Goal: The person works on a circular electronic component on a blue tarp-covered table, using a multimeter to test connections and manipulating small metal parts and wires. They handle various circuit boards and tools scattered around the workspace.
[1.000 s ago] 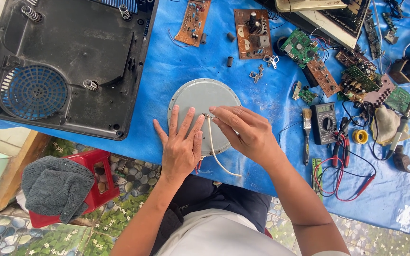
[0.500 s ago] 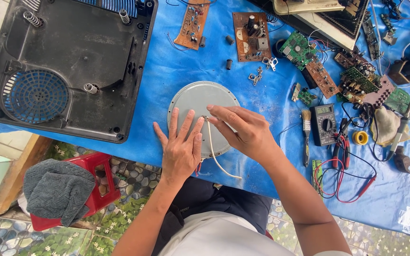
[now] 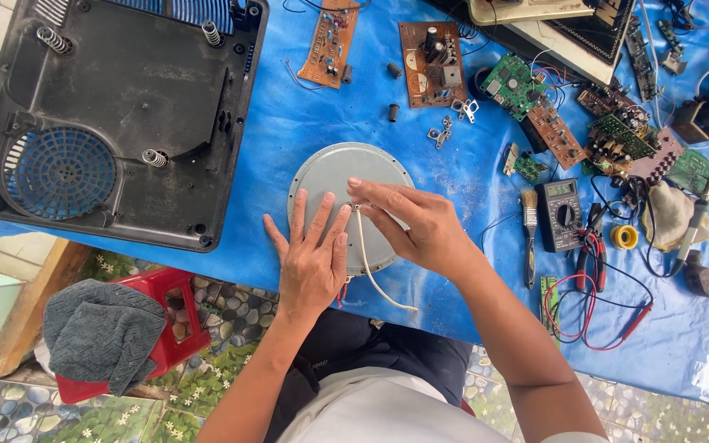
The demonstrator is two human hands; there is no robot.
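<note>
Head view, the only 1: grey disc (image 3: 340, 176) flat on the blue sheet (image 3: 305, 107), close to the near edge of the bench, about midway along it. Left hand (image 3: 312, 261) spread flat, palm down, fingers fanned over the disc's near-left part, pressing and gripping nothing. Right hand (image 3: 413, 226) laid across the disc's right half from the right, fingertips narrowed to a pinch at the top end of a white wire (image 3: 368, 275), right where the left fingertips end. Wire's long axis running from the disc's middle toward the near edge, then curving right and ending just past the rim, between the 2 wrists. Both hands equally on the disc; right the nearer to the wire's end. Hard to tell whether the wire is truly clamped or only touched, since the fingers cover the joint. Disc's near rim hidden under both hands; something red peeping below the left palm, unclear what. Black casing (image 3: 116, 107) at the far-left corner, well apart. Brush (image 3: 529, 238), meter (image 3: 561, 215) and red leads (image 3: 592, 303) right of the right forearm, circuit boards (image 3: 432, 53) along the far edge, some cut off by the frame.
</note>
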